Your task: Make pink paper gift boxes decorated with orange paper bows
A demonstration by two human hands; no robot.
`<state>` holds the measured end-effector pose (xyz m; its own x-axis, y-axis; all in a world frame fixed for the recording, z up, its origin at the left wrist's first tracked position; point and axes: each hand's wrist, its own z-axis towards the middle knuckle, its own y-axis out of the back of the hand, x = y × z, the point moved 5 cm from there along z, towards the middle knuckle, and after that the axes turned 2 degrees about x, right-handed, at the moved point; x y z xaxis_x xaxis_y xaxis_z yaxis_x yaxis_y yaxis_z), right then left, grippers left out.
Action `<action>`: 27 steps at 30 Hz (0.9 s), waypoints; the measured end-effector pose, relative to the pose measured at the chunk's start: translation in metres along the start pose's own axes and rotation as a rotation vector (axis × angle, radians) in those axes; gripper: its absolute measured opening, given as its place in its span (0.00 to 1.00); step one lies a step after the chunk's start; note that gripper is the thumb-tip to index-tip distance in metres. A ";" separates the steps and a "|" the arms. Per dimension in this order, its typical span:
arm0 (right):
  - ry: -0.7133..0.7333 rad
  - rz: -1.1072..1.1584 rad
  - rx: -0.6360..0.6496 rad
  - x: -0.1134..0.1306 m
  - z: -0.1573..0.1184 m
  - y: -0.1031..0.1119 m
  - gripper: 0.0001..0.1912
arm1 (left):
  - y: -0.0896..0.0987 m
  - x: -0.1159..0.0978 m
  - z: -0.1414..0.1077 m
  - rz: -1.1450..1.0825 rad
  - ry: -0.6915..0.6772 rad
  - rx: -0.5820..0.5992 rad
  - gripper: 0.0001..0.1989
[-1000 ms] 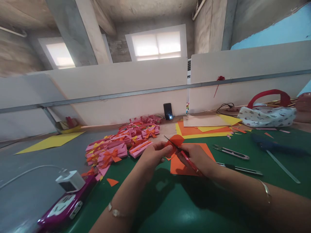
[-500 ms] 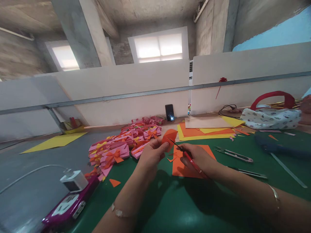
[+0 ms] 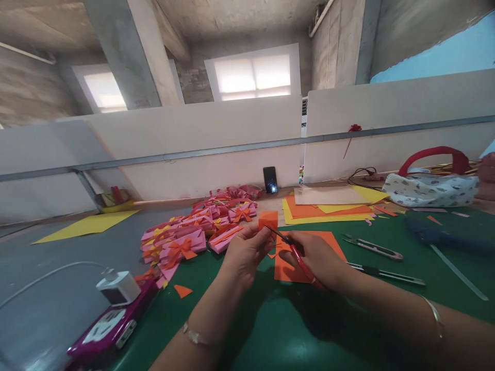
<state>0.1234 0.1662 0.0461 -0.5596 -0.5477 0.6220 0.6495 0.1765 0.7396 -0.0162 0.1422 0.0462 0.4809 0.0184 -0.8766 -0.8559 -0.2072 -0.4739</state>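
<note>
Between the thumb and fingers of my left hand [image 3: 247, 247] is a small piece of orange paper [image 3: 268, 219]. Red-handled scissors [image 3: 303, 265] are gripped in my right hand [image 3: 319, 257], their blades at the lower edge of that piece. Under my right hand lies a square orange sheet [image 3: 294, 273] on the green mat [image 3: 247, 330], with a few orange scraps by its left edge. Left of my left hand is a heap of folded pink paper pieces [image 3: 193, 239], some with orange bows.
Thread snips [image 3: 373, 246] and a craft knife [image 3: 389, 273] lie to the right. Yellow and orange sheets [image 3: 328, 219] are stacked behind. A phone [image 3: 270, 180] leans on the partition. A purple power strip [image 3: 108, 327] with a white charger [image 3: 118, 288] stands at left.
The orange piece has turned in my left hand and now looks squarer and smaller. My right hand and the scissors have shifted slightly; more of the craft knife shows.
</note>
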 end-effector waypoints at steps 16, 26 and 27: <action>-0.025 -0.018 0.006 0.003 -0.001 0.003 0.12 | -0.001 0.001 0.001 0.077 -0.075 0.001 0.11; -0.032 -0.086 -0.006 0.000 0.001 0.004 0.14 | 0.000 0.000 -0.001 0.046 -0.059 -0.017 0.10; -0.031 -0.100 -0.008 0.000 0.001 0.004 0.14 | 0.000 0.000 -0.001 0.041 -0.054 -0.015 0.10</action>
<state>0.1259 0.1680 0.0494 -0.6375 -0.5368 0.5527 0.5933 0.1157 0.7966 -0.0159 0.1417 0.0465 0.4340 0.0624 -0.8987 -0.8715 -0.2239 -0.4364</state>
